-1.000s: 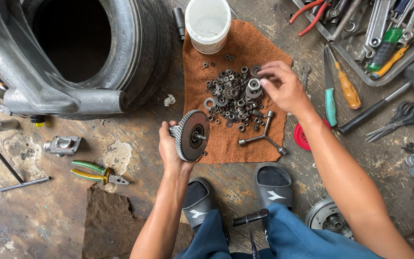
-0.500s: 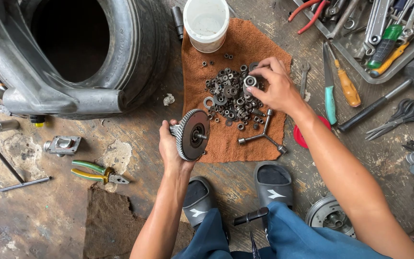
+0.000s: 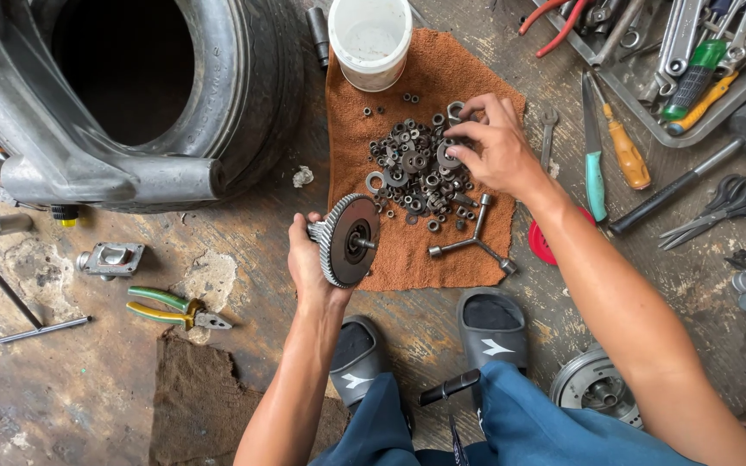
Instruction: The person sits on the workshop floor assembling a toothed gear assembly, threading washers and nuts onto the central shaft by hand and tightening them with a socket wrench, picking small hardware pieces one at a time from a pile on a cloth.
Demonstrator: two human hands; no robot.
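since half a second ago, right hand [image 3: 494, 147] has barely shifted, its fingers [image 3: 464, 131] pinching a small metal ring at the right edge of the pile of nuts and washers [image 3: 412, 168] on the brown cloth [image 3: 468, 82]. left of that pile, left hand [image 3: 308, 259] grips a toothed gear [image 3: 349, 240] upright, fingers wrapped behind it.

I see a dull, greasy metal gear [image 3: 349, 240], small dark steel washers [image 3: 412, 168] on rough rust-brown cloth [image 3: 468, 78], a smooth white plastic bucket [image 3: 369, 39], and matt rubber tyre [image 3: 252, 78].
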